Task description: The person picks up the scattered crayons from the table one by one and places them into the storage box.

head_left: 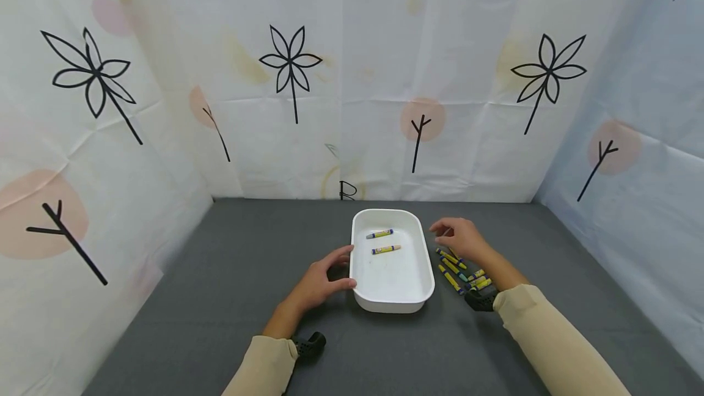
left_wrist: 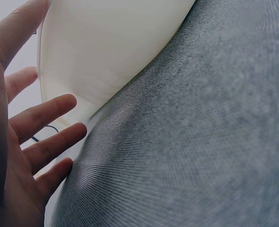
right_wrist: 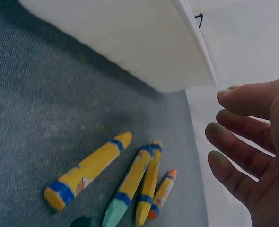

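Note:
A white tray stands on the grey tabletop with two yellow-wrapped crayons inside: a grey-tipped crayon and, nearer, a peach-tipped crayon. My left hand is at the tray's left side, fingers spread, thumb and index fingertip right at the rim. In the left wrist view the other fingers stand loosely beside the wall. Just off the tray's right rim, my right hand hovers with slightly bent fingers and holds nothing. Below it lie several crayons, among them a green-tipped crayon and an orange-tipped crayon.
More crayons lie in a loose group beside the right wrist, partly covered by the forearm. A white patterned cloth surrounds the grey tabletop at the back and both sides. Each wrist carries a black strapped device.

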The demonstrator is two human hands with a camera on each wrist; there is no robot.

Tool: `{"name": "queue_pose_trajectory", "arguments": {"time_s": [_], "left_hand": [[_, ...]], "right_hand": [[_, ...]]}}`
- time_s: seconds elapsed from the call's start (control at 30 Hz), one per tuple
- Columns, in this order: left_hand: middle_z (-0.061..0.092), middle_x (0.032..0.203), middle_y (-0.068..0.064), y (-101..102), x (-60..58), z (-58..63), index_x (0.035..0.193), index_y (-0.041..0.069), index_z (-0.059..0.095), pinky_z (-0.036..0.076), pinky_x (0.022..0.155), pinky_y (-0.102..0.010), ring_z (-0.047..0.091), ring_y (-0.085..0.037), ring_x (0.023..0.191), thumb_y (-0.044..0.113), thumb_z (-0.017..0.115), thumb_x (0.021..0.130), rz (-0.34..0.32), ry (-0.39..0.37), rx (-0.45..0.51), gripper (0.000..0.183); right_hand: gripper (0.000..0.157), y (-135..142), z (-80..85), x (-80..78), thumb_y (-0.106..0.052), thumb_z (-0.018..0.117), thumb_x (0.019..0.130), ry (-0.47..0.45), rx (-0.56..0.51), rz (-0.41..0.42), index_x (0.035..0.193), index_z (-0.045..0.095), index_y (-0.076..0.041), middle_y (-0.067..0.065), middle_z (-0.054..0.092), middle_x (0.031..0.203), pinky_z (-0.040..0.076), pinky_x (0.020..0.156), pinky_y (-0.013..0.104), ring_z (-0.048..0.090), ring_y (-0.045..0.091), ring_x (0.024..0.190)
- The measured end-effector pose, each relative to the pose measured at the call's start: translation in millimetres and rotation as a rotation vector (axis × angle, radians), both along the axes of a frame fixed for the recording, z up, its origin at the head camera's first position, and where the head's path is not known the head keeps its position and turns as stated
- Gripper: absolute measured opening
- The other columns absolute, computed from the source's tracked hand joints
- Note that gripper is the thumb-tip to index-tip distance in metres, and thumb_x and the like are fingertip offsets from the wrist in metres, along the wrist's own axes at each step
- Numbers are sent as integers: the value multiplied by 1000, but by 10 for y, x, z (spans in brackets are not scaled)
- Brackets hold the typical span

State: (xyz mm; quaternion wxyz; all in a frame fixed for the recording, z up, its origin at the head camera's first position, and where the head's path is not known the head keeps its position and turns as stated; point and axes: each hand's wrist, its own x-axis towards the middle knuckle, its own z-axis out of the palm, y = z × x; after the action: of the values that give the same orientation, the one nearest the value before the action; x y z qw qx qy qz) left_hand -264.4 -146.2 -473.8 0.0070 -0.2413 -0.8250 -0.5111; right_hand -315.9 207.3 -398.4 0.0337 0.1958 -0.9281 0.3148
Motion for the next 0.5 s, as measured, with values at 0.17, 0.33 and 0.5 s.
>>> {"name": "queue_pose_trajectory", "arguments": {"time_s": [0.17,0.33,0.5], "left_hand": [[59,132,-6,-3,-4,-9,146,21,45,38,100,-54,54,-23,122,35,77,84,13,0,-27,72],[58,133,-6,-6,-3,-11,147,20,44,38,101,-54,53,-24,122,37,76,84,12,-2,-30,73],[58,132,-8,8,8,-2,146,19,45,37,100,-55,54,-26,122,31,77,85,11,6,-20,70]], "right_hand": [[20,105,-96,-9,-4,67,90,7,21,-18,109,68,2,9,64,91,50,65,39,61,26,81],[20,173,-188,-40,-4,67,89,9,26,-48,108,67,3,8,64,88,49,65,40,60,25,78],[22,251,-275,-75,-6,68,90,-19,20,-107,110,67,2,11,64,93,50,66,41,61,29,84]]}}
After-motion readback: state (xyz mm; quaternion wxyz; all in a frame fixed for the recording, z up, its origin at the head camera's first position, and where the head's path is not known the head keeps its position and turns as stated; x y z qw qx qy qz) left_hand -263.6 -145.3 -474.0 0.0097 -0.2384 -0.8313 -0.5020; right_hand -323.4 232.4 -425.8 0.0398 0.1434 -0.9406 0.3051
